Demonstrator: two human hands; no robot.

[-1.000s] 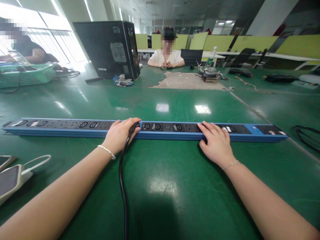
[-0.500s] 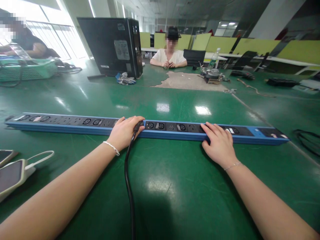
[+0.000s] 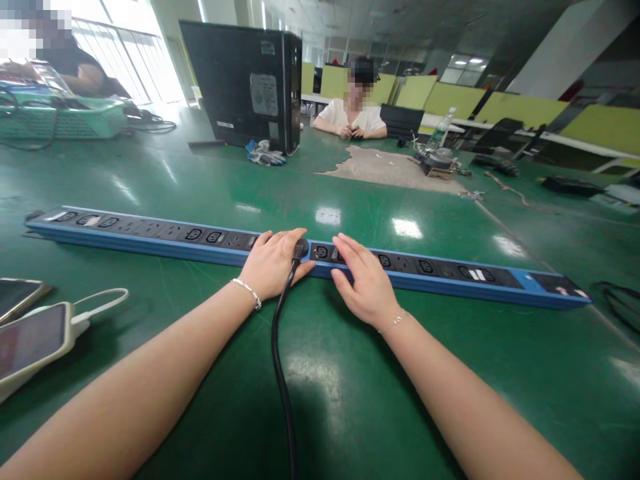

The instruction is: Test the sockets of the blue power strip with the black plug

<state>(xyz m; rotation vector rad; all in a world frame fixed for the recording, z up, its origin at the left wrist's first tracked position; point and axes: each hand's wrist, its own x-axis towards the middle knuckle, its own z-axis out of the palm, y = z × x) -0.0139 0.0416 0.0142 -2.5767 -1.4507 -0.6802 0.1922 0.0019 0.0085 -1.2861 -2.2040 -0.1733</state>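
A long blue power strip (image 3: pixel 460 288) with a row of black sockets lies across the green table. My left hand (image 3: pixel 275 263) is closed around a black power plug (image 3: pixel 301 249) at the strip's middle; whether the plug is fully seated in a socket is hidden. From the plug a black cable (image 3: pixel 278 353) runs down toward the near edge of view. Just right of the plug, my right hand (image 3: pixel 369 283) is open, fingers stretched over the strip's sockets and thumb apart at its front side. I cannot tell how firmly it touches.
At left lie a phone (image 3: pixel 35 343) with a white cable and another device (image 3: pixel 20 293). Farther back are a black computer case (image 3: pixel 240 87), gloves (image 3: pixel 265 153), a green basket (image 3: pixel 100 120) and a bottle (image 3: pixel 443 128). A person (image 3: pixel 353 117) sits opposite; another is at far left.
My right hand has moved left along the strip, close to the plug. My left hand stays on the plug. The view has shifted and tilted slightly.
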